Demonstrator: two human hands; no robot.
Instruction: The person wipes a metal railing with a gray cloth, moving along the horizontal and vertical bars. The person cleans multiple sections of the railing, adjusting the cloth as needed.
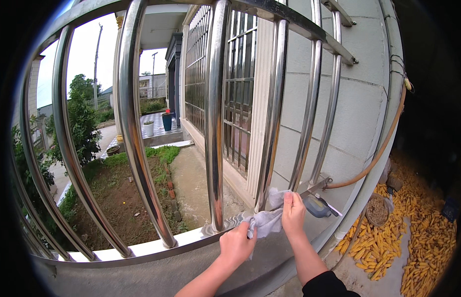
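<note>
A light grey cloth (267, 224) is stretched between my two hands at the foot of the stainless steel railing. My left hand (236, 241) grips its near left end, just in front of the flat bottom rail (189, 237). My right hand (292, 212) holds the other part, thumb on top, by the base of an upright steel bar (272, 148). The cloth lies against the rail and around the foot of that bar; its far side is hidden. Right of my right hand, a dark grey bottle-like object (316, 207) lies on the ledge with a thin white stick-like item (332, 208) beside it.
Several upright bars rise before me from a concrete ledge (171, 269). A tiled wall (334, 111) with an orange-brown hose (379, 159) stands right. Corn cobs (382, 241) and a round basket (377, 209) lie on the floor below. Beyond the bars are a garden bed (119, 200) and barred windows (237, 92).
</note>
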